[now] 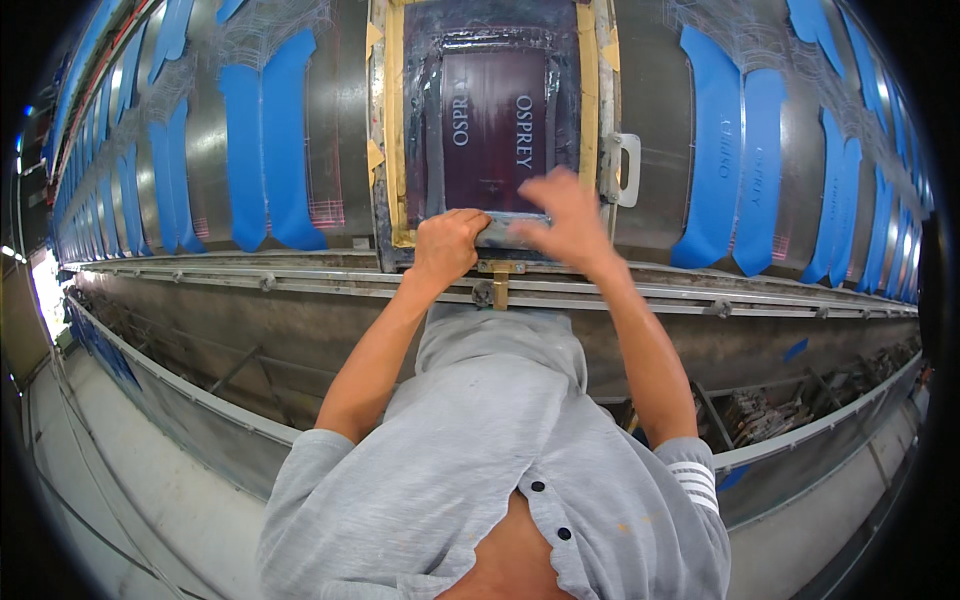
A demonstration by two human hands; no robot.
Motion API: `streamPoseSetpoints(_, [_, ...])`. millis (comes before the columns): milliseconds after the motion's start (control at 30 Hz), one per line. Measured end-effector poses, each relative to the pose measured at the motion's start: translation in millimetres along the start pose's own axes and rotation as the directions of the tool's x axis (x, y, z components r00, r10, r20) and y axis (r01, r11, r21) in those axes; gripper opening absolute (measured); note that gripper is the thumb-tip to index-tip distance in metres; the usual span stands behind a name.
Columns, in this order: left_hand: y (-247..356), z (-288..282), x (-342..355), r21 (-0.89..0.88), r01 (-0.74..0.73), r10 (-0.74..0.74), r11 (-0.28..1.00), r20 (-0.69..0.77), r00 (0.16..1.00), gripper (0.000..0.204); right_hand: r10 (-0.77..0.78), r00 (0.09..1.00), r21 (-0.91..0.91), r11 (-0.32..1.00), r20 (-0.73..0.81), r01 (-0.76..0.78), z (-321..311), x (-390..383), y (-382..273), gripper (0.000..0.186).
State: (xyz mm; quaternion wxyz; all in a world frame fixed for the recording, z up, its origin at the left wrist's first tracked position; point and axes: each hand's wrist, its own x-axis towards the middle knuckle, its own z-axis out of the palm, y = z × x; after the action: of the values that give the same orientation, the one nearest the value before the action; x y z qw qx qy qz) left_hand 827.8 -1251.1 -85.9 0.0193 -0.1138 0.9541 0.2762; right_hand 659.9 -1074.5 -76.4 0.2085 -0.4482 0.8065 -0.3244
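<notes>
A framed printing screen (493, 120) with yellow-taped edges, a dark maroon middle and pale lettering lies at the top centre. My left hand (450, 245) has its fingers curled over a pale bar (497, 234) along the screen's near end. My right hand (565, 225) is blurred over the near right corner, fingers spread apart; whether it touches the bar cannot be made out. A white handle (628, 170) sticks out from the frame's right side, and a brass-coloured fitting (500, 288) sits below its near edge.
Blue cut pieces (250, 160) lie in rows along the long metal table (340, 120) on both sides. A metal rail (660, 292) runs along its near edge, above a trough with clutter (760, 410) at the right. A pale floor (120, 460) shows at lower left.
</notes>
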Motion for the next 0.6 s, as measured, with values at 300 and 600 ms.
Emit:
streamPoseSetpoints(300, [0.4,5.8,0.7,-0.017,-0.046,0.045,0.999,-0.030,0.999,0.036,0.641,0.595,0.058,0.703,-0.485,-0.709,-25.9,38.5,132.5,0.044])
streamPoseSetpoints(600, [-62.2,-48.8,-39.9,-0.104,-0.043,0.029,0.994,-0.133,0.991,0.041,0.550,0.629,0.229,0.823,-0.549,-0.520,-15.9,83.6,16.7,0.042])
